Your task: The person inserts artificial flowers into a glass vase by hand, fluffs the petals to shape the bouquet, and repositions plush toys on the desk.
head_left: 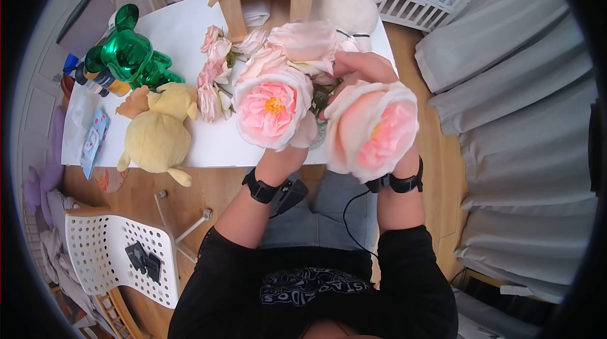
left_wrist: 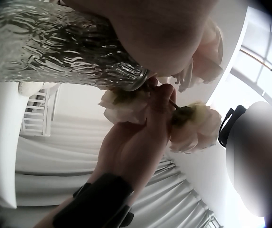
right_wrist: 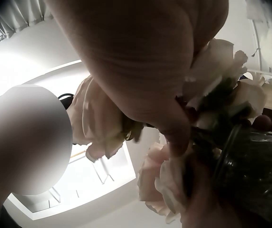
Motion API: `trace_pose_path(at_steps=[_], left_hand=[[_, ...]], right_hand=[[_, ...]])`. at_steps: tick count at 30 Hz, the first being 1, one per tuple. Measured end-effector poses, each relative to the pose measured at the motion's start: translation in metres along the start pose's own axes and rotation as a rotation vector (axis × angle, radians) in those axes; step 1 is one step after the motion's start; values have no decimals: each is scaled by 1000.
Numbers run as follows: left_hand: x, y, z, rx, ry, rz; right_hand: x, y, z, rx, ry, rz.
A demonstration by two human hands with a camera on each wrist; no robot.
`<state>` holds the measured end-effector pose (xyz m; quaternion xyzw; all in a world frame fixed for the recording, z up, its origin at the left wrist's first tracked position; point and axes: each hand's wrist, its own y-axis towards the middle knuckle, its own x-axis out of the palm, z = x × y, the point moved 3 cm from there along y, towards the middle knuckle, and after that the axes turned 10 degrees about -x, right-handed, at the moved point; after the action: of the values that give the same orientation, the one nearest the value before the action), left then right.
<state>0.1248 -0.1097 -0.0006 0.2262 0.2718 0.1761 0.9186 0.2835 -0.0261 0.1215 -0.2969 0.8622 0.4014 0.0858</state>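
From the head camera I see both grips close together over the near edge of the table [head_left: 218, 146]. My left grip [head_left: 289, 157] is curled round a textured glass vase [left_wrist: 69, 52], which the left wrist view shows lying against the palm. My right grip [head_left: 363, 66] pinches a stem at the vase's mouth; that stem carries a large pale pink rose [head_left: 374, 127], its bloom on the near side of the right grip. Another open rose [head_left: 272, 106] stands just above the left grip, and smaller roses [head_left: 214, 83] spread to its left; I can't tell whether those are in the vase. Farther left of the left grip sit a yellow plush [head_left: 159, 127] and a shiny green figure [head_left: 129, 54]. Beyond both grips are a wooden house [head_left: 235, 13] and a white plush [head_left: 351, 7].
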Motion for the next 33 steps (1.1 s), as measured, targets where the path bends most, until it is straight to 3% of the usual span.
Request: trace_pose_path(at_steps=[4, 6, 7, 13, 15, 18, 22, 24, 28, 31, 33], left_hand=[[0, -1, -4, -6, 78, -47], [1, -4, -12, -83, 40, -215], [2, -4, -13, -84, 41, -215], [9, -6, -20, -136, -119, -203], [8, -2, -15, -171, -346, -221], [-8, 23, 31, -76, -274, -157], [-6, 21, 22, -91, -387, -167], [-7, 24, 16, 79, -137, -163], [-7, 28, 14, 138, -77, -172], [-12, 28, 22, 84, -227, -263], [-11, 23, 17, 156, -80, -247]], right_hand=[[10, -7, -8, 12, 94, 115], [13, -14, -7, -84, 187, 293], [12, -14, -6, -84, 188, 293], [1, -4, -16, -528, -263, 124], [2, -2, -18, -674, -415, 63], [7, -6, -12, -611, -543, 29], [10, -6, -27, -491, -525, -18], [9, -9, -19, -528, -492, 19], [9, -14, -6, -573, -408, 76], [10, -14, -15, -548, -293, 111], [9, -16, -16, -551, -276, 90]])
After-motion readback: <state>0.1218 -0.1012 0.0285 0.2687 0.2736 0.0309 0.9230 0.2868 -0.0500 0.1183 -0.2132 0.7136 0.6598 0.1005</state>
